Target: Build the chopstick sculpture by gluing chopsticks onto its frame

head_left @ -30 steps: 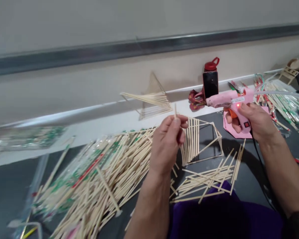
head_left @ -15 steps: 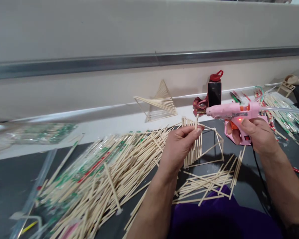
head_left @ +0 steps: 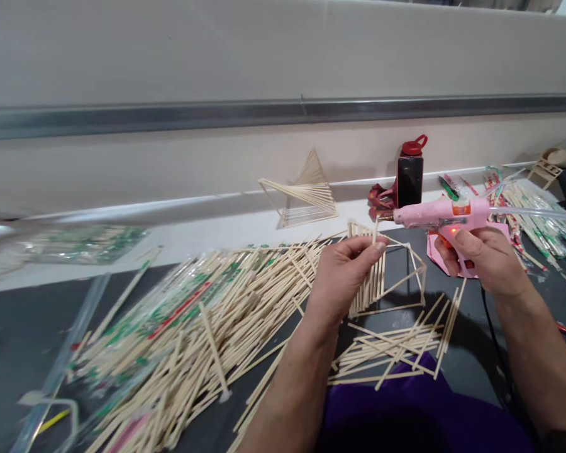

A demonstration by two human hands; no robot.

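Note:
Between thumb and fingers, my left hand [head_left: 346,270] pinches a short wooden stick [head_left: 375,231], held upright. My right hand [head_left: 483,258] is wrapped round the handle of a pink glue gun [head_left: 441,214] with a lit orange light. The gun points left, and its metal nozzle is at the upper end of the stick. Behind and below my left hand stands a stick frame [head_left: 400,290], its left side filled with slats; my fingers hide part of it. Loose short sticks [head_left: 391,349] lie in front of the frame.
A large heap of sticks [head_left: 236,314] with plastic wrappers covers the left. A twisted stick model [head_left: 306,195] stands by the wall. Behind the gun are a phone [head_left: 410,182] and a red-capped bottle [head_left: 414,147]. Wrapped sticks [head_left: 542,214] lie right; a black cable [head_left: 493,333] hangs below the gun.
The view has shifted slightly. Both hands keep their grips, and the nozzle stays at the top of the stick.

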